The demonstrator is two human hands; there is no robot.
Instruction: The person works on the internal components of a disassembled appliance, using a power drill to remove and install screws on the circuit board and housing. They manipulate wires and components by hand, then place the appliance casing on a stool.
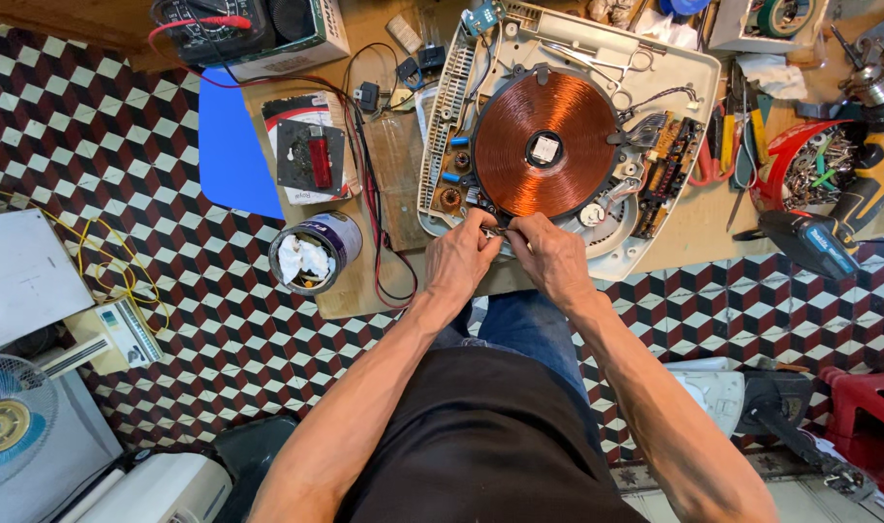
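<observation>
An opened induction cooker [674, 68] lies on the wooden table, its round copper coil [545, 145] exposed in a cream shell. A circuit board [666, 165] sits at the coil's right. My left hand [459, 260] and my right hand [550, 254] meet at the cooker's near edge, just below the coil. Both pinch a small metal part [495, 231] between their fingertips; it is too small to tell what it is.
A tin [316, 254] with white rag stands left of my hands. Red and black leads [369, 184] run to a multimeter [214, 24] at the back left. A red bowl of screws [815, 165] and a cordless drill [829, 237] lie right. Fan [11, 416] on tiled floor.
</observation>
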